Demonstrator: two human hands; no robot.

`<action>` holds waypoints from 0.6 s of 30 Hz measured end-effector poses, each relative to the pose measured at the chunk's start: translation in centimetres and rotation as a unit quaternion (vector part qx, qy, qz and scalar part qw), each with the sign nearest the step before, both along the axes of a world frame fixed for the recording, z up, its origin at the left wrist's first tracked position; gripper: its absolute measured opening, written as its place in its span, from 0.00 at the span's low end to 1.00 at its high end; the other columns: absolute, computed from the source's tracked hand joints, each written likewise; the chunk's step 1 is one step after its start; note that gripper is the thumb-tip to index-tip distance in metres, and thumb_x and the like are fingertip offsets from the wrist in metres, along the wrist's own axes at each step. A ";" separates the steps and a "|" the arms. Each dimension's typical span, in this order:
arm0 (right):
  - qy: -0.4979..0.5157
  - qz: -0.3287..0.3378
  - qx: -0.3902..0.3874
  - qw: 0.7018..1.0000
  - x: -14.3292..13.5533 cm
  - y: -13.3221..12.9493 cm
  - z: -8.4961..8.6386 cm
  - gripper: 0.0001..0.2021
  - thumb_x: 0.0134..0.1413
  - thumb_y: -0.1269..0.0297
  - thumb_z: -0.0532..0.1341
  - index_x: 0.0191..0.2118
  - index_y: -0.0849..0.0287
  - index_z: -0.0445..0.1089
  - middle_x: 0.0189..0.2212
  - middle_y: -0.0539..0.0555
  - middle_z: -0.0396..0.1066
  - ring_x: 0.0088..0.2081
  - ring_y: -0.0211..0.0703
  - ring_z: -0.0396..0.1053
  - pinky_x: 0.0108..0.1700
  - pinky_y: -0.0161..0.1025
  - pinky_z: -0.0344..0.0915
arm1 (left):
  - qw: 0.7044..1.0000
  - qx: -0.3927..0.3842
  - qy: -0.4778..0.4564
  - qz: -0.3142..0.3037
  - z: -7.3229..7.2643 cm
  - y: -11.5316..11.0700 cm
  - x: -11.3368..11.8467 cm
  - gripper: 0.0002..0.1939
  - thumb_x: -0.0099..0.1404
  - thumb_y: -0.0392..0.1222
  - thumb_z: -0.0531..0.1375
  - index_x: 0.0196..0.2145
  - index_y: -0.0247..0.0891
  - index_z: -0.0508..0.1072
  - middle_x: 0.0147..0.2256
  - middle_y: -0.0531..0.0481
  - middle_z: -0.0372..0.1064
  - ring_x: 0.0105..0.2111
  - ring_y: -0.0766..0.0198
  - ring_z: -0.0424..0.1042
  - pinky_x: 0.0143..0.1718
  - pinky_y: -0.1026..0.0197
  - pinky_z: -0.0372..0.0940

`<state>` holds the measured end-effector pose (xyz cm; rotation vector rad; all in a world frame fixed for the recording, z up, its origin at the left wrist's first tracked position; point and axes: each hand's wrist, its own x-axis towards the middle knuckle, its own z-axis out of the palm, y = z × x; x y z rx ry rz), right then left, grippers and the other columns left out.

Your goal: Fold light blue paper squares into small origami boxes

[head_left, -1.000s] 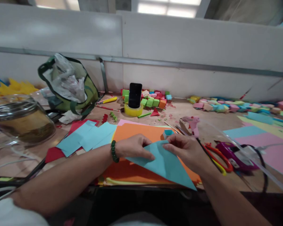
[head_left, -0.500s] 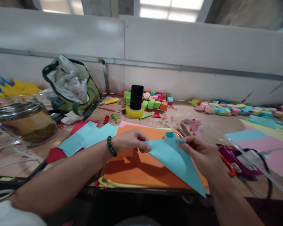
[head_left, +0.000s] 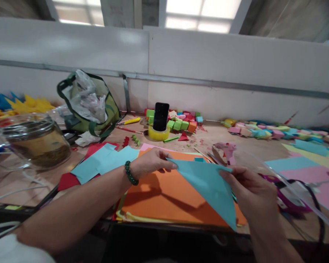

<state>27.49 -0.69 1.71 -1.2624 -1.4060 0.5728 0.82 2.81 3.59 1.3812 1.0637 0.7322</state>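
A light blue sheet of paper (head_left: 205, 182) hangs between my two hands, its lower corner reaching down to the right. My left hand (head_left: 156, 162), with a green bead bracelet at the wrist, pinches the sheet's upper left corner. At the upper right, my right hand (head_left: 249, 186) grips the top edge between thumb and fingers. Beneath the sheet lies a stack of orange paper (head_left: 164, 201). A small blue folded piece (head_left: 199, 159) shows just behind the sheet's top edge.
A phone (head_left: 161, 116) leans upright in a yellow tape roll (head_left: 158, 134). Left are a glass jar (head_left: 41, 146), a green bag (head_left: 112, 111) and blue paper pieces (head_left: 94, 164). A pink glue gun (head_left: 227, 149) and pink paper (head_left: 304, 175) lie right.
My right hand has moved right along with its edge of the blue sheet, and the sheet's top is pulled wider. The whole view has shifted slightly.
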 end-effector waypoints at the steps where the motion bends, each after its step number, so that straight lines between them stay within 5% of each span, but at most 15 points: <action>1: -0.006 -0.009 0.013 1.000 0.0 -0.1 -0.2 0.09 0.45 0.58 0.68 0.31 0.55 0.72 0.23 0.49 0.68 0.25 0.38 0.62 0.26 0.36 0.60 | 1.000 -0.002 -0.008 0.009 0.0 0.0 0.0 0.13 0.47 0.47 0.68 0.25 0.35 0.75 0.23 0.52 0.68 0.25 0.69 0.66 0.27 0.67 0.60; 11: -0.005 -0.049 0.029 0.998 0.2 0.2 -0.3 0.10 0.44 0.57 0.68 0.30 0.55 0.72 0.22 0.50 0.68 0.23 0.38 0.62 0.24 0.35 0.59 | 0.998 -0.028 -0.046 0.031 0.6 -0.2 -0.2 0.11 0.48 0.45 0.67 0.26 0.35 0.78 0.26 0.48 0.73 0.26 0.68 0.68 0.28 0.67 0.60; 16: 0.033 0.050 -0.061 0.996 -1.0 1.4 0.3 0.13 0.41 0.54 0.68 0.26 0.58 0.70 0.19 0.48 0.64 0.21 0.35 0.59 0.22 0.34 0.55 | 0.998 -0.053 -0.008 0.017 1.2 -0.1 -2.0 0.13 0.52 0.48 0.64 0.28 0.33 0.78 0.33 0.43 0.75 0.29 0.65 0.71 0.29 0.65 0.62; 18: 0.029 0.091 -0.089 0.991 -1.9 2.0 0.2 0.15 0.38 0.53 0.69 0.24 0.60 0.69 0.18 0.47 0.63 0.21 0.34 0.58 0.23 0.34 0.56 | 0.997 -0.004 0.062 0.042 1.2 -0.1 -2.9 0.15 0.54 0.48 0.62 0.32 0.33 0.78 0.36 0.41 0.75 0.33 0.60 0.72 0.33 0.61 0.65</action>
